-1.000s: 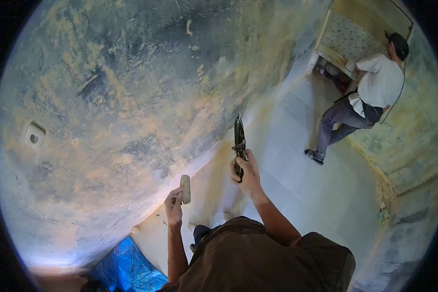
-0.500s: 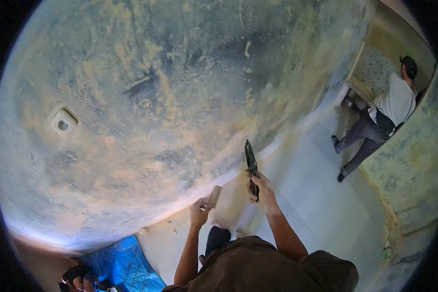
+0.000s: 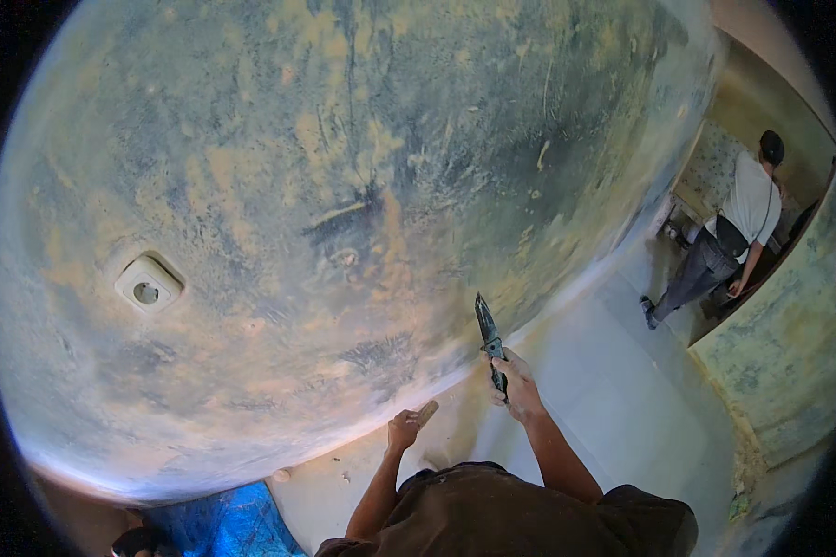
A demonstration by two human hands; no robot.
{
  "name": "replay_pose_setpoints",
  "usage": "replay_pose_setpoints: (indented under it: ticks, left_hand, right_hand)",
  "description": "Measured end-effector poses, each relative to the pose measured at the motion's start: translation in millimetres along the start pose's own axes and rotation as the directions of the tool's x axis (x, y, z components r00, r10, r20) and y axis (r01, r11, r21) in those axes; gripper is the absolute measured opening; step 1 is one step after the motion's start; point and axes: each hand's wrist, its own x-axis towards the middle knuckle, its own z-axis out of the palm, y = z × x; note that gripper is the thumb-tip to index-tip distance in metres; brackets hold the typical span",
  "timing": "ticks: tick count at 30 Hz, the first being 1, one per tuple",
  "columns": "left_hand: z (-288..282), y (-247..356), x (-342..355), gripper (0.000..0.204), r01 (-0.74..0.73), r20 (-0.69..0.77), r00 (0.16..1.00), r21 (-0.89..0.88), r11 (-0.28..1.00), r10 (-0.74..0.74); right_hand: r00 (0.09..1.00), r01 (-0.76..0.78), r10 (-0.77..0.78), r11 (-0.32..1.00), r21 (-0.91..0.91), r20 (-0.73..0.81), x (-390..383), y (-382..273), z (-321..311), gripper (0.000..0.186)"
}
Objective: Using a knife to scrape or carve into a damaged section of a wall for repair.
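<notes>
A mottled wall (image 3: 279, 362), patched in grey-green, tan and pale peach, fills most of the view and bulges with the fisheye lens; 1 cream power socket (image 3: 149, 286) is set in it at the left. Below and to the right spreads a pale floor (image 3: 613, 399), and a crumpled blue tarp (image 3: 237, 520) lies on it at the lower edge, with a small pale lump (image 3: 280, 474) near the wall's foot. The person, in a dark brown shirt (image 3: 502, 515), has 2 bare hands out in front. The right hand (image 3: 516, 382) has its fingers wrapped round the dark handle of a knife (image 3: 489, 325), whose pointed blade is out and aims up and slightly left; in the view the tip overlaps the wall, though whether it touches cannot be told. The left hand (image 3: 403, 431), lower and nearer the wall's foot, has its fingers closed on a small tan block (image 3: 427, 413), which juts out to the upper right. At the far right, 1 co-worker (image 3: 751, 200) in a white top, dark trousers and black cap stands by an opening; at the lower left edge, part of another person (image 3: 139, 541) shows, mostly cut off.
</notes>
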Motion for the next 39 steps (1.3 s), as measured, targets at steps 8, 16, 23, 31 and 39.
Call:
replay_pose_setpoints:
  ticks: [8, 16, 23, 31, 39]
  left_hand:
    - [-5, -33, 27, 0.022, -0.014, 0.067, 0.998, 0.066, 0.998, 0.010]
    - [-26, 1, 32, 0.034, -0.434, 0.057, 0.890, 0.413, 0.801, 0.453]
    - [-138, 153, 26, 0.016, -0.465, -0.238, 0.850, 0.083, 0.882, 0.470]
    - [-203, 250, -17, 0.015, -0.559, -0.501, 0.733, -0.057, 0.827, 0.460]
    - [-186, 273, -37, 0.017, -0.572, -0.473, 0.756, -0.141, 0.808, 0.452]
  right_hand:
    - [0.999, 0.051, -0.051, 0.995, -0.085, 0.006, 30, -8, 34, 0.022]
    - [0.998, 0.054, -0.053, 0.999, -0.004, 0.037, 61, -11, 45, 0.028]
    - [0.837, 0.544, -0.496, 0.702, -0.460, 0.232, 100, -9, 39, 0.029]
    - [0.872, 0.487, -0.410, 0.786, -0.380, 0.269, 82, -16, 78, 0.022]
    - [0.803, 0.591, -0.464, 0.695, -0.409, 0.373, 54, -13, 99, 0.020]
